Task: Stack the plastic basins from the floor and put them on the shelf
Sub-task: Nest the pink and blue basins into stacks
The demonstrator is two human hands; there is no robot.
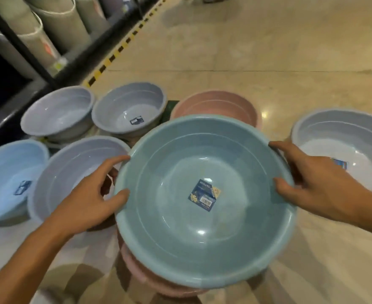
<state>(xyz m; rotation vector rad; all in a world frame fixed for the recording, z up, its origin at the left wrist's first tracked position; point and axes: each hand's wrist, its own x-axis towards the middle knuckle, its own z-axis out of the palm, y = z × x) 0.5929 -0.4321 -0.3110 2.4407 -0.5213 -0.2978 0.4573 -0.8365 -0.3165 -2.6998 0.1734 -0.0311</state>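
A person's left hand (90, 194) and right hand (319, 185) grip opposite rims of a teal basin (202, 238), thumbs hooked inside, held over a pink basin (150, 279) amid others on the floor (290, 62). Centering it level before letting go should seat it cleanly.

The teal basin (202, 249) at centre carries a dark blue label (203, 195) with a yellow flower and a white barcode patch. A pink basin (136, 270) shows beneath it, and a second pink basin (218, 104) lies above it in the frame. The lavender-grey basins (57, 110) fill the upper left. A light blue basin (7, 167) is at the left edge and a pale grey-white basin (338, 132) at the right. The floor (268, 51) is cream marble, with yellow-and-black striped tape (114, 55).
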